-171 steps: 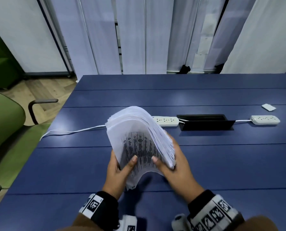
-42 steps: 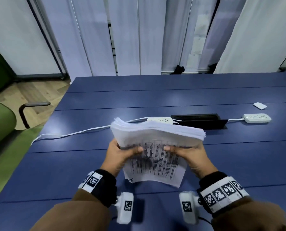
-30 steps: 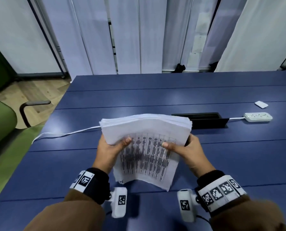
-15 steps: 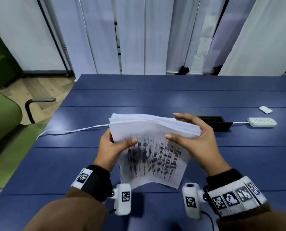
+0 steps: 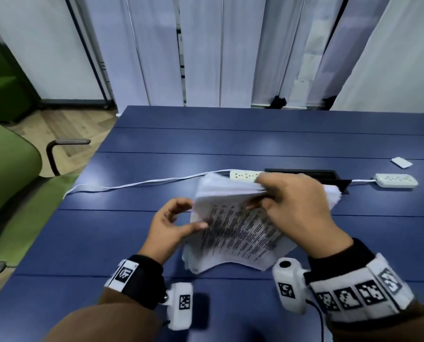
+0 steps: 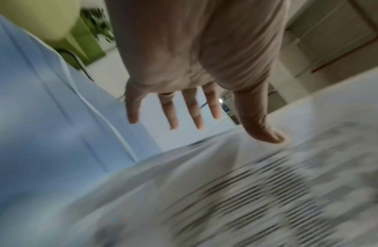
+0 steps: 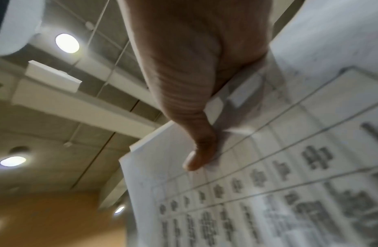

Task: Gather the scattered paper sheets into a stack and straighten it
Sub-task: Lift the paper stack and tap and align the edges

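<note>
A thick stack of printed paper sheets (image 5: pixel 238 233) stands tilted on its lower edge on the blue table (image 5: pixel 230 139). My right hand (image 5: pixel 260 193) grips the stack's top edge from above, fingers over the back and thumb (image 7: pixel 198 157) pressed on the printed front sheet (image 7: pixel 289 167). My left hand (image 5: pixel 188 215) is at the stack's left edge. In the left wrist view its fingers (image 6: pixel 173 117) are spread straight and clear of the paper (image 6: pixel 268 192), and only the thumb tip touches the front sheet. The stack's back side is hidden.
Behind the stack lie a white power strip (image 5: pixel 245 175) with its cable (image 5: pixel 136 185), a black cable box (image 5: pixel 329 176), a second power strip (image 5: pixel 396 180) and a small white card (image 5: pixel 401 162). A green chair (image 5: pixel 8 181) stands at the table's left edge.
My right hand has moved from the stack's right side up over its top edge and grips there. My left hand has let go, fingers spread, thumb alone still touching.
</note>
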A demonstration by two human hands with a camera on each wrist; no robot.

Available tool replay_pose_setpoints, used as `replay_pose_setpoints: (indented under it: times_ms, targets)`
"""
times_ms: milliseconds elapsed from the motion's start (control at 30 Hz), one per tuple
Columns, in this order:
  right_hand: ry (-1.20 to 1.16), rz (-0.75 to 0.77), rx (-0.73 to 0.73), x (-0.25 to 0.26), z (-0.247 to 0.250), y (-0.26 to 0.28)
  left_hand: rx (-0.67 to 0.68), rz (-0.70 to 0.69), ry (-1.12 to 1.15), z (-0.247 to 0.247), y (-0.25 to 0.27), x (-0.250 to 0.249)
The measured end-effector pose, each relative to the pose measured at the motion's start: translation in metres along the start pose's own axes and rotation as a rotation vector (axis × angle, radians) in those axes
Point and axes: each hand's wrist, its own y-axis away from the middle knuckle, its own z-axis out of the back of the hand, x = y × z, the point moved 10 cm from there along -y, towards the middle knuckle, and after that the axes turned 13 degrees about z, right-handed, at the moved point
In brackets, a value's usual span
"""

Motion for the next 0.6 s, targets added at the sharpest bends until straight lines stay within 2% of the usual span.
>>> replay_pose_setpoints:
  times_ms: [33, 100, 167, 233, 300, 333, 367, 400, 467, 533, 600]
  targets:
    - [-0.144, -0.104, -0.056, -0.018, 0.006, 0.007, -0.074, 0.039, -0.073, 0.023, -0.001, 0.017]
    - [-0.592, -0.304, -0.216, -0.056, 0.007, 0.025, -0.180, 0.131, -0.053, 0.061, 0.003, 0.048]
    - [-0.984, -0.426, -0.385, -0.082, -0.003, 0.045, -0.115, 0.179, 0.087, 0.067, 0.004, 0.069]
    - [-1.184, -0.522, -0.450, -0.095, -0.026, 0.064, -0.035, 0.239, 0.142, 0.060, 0.006, 0.080]
    - [-1.298, -0.591, -0.470, -0.100, -0.057, 0.080, -0.017, 0.311, 0.116, 0.055, 0.005, 0.085]
    - [-1.336, -0.624, -0.477, -0.102, -0.073, 0.087, -0.049, 0.343, 0.103, 0.058, 0.003, 0.087]
    - [-1.370, -0.654, -0.482, -0.103, -0.090, 0.094, -0.103, 0.327, 0.120, 0.063, 0.002, 0.081]
    - [-1.409, -0.673, -0.495, -0.104, -0.103, 0.100, -0.134, 0.254, 0.153, 0.064, 0.000, 0.068]
    - [-1.467, -0.709, -0.532, -0.106, -0.121, 0.108, -0.110, 0.126, 0.240, 0.057, -0.002, 0.042]
    - [-1.476, -0.752, -0.536, -0.109, -0.131, 0.113, -0.130, 0.096, 0.245, 0.053, -0.003, 0.035]
    - [-1.430, -0.743, -0.477, -0.109, -0.137, 0.115, -0.117, 0.094, 0.254, 0.052, -0.001, 0.040]
